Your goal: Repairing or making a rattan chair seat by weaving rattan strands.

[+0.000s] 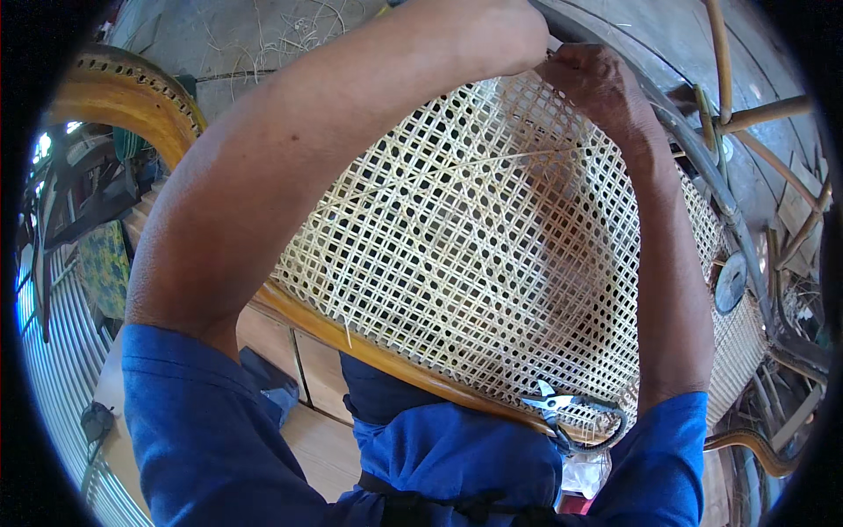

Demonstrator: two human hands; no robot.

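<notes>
A pale woven cane panel (457,237) with an open mesh spreads across a curved, varnished wooden frame (351,350) in front of me. Both my arms reach over it to its far edge. My left hand (514,39) is bent at the top, its fingers hidden from view. Beside it, my right hand (601,83) has its fingers curled closed at the panel's far rim; what they pinch is too small to make out. A loose cane strand (492,160) crosses the weave. Small shears (553,404) with dark handles lie with blades apart on the panel's near edge.
Another curved wooden piece (132,92) with a row of holes stands at the far left. Along the right runs a dark curved pole (702,162), with bare rattan poles (764,114) beyond. Loose cane fibres (272,35) litter the floor. A round grey disc (731,283) sits at right.
</notes>
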